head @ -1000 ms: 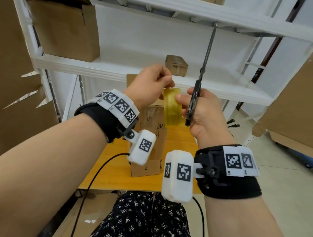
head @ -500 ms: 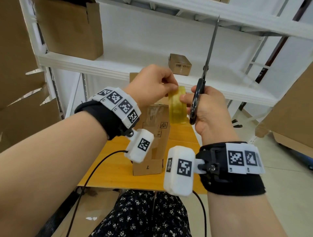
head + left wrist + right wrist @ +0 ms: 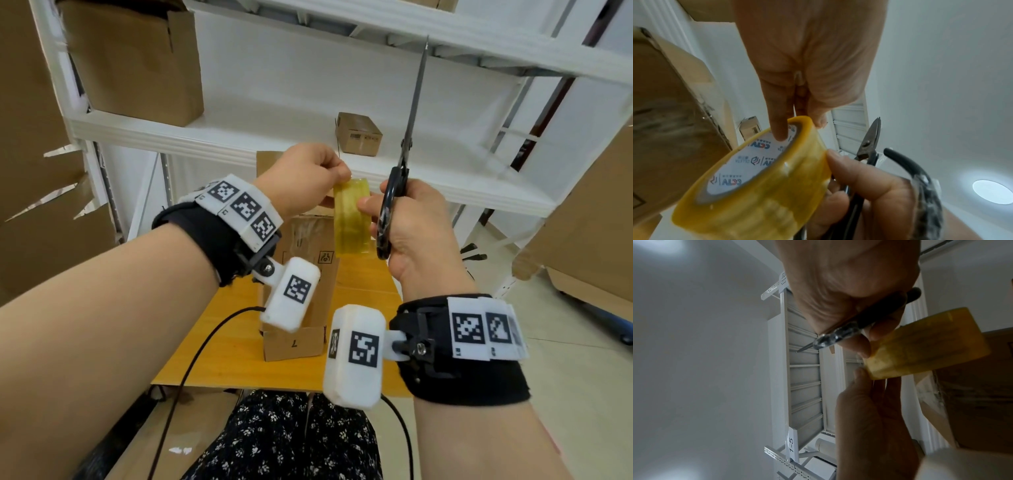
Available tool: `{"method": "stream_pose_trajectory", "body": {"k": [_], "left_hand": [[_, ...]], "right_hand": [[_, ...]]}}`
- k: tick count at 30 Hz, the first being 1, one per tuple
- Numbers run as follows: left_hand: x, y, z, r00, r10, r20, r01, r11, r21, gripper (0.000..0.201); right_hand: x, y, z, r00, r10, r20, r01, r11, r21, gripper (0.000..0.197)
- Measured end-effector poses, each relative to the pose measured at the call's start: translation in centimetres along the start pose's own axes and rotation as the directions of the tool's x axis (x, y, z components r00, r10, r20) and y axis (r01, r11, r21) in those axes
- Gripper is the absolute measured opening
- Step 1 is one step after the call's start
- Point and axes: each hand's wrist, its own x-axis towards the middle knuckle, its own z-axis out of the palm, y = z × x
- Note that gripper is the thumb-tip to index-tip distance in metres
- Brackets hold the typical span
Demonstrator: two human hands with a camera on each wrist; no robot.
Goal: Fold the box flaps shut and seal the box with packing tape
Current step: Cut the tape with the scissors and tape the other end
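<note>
White shelving behind counter (image 3: 359, 281); box (image 3: 301, 253) on it. Above box: left hand (image 3: 305, 181) fingers pinch tape roll (image 3: 352, 219); right hand (image 3: 414, 226) grips scissors (image 3: 407, 154), thumb steadying roll. Step: finding tape end; next, peel it free.

White metal shelving (image 3: 308, 144) stands against a white wall, cardboard cartons (image 3: 137, 61) on it. A wooden table (image 3: 363, 291) stands before it. Pale tiled floor (image 3: 565, 342); round ceiling light (image 3: 991, 191) lit.
</note>
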Motion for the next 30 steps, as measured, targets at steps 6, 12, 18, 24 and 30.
{"method": "stream_pose_trajectory", "body": {"k": [6,12,18,24,30], "left_hand": [[1.0,-0.3,0.5,0.999,-0.051,-0.006,0.050,0.997,-0.059,0.017],[1.1,-1.1,0.5,1.000,0.003,0.031,-0.002,1.000,-0.026,0.015],[0.6,-1.6,0.4,0.996,-0.013,0.087,0.020,0.996,-0.085,0.016],[0.8,-1.1,0.4,0.997,0.005,0.073,0.000,0.997,-0.071,0.022],[0.6,-0.5,0.5,0.995,0.055,0.084,-0.059,0.997,0.050,0.012]], "right_hand": [[0.5,0.5,-0.2,0.998,-0.035,-0.054,0.032,0.997,-0.064,0.018],[0.1,0.8,0.0,0.996,0.033,0.080,-0.027,0.997,-0.075,0.015],[0.5,1.3,-0.3,0.998,0.034,0.059,-0.026,0.992,-0.124,0.016],[1.1,1.5,-0.5,1.000,-0.009,0.023,0.014,0.982,-0.189,0.019],[0.9,1.2,-0.1,0.999,-0.045,0.011,0.047,0.963,-0.266,0.018]]}}
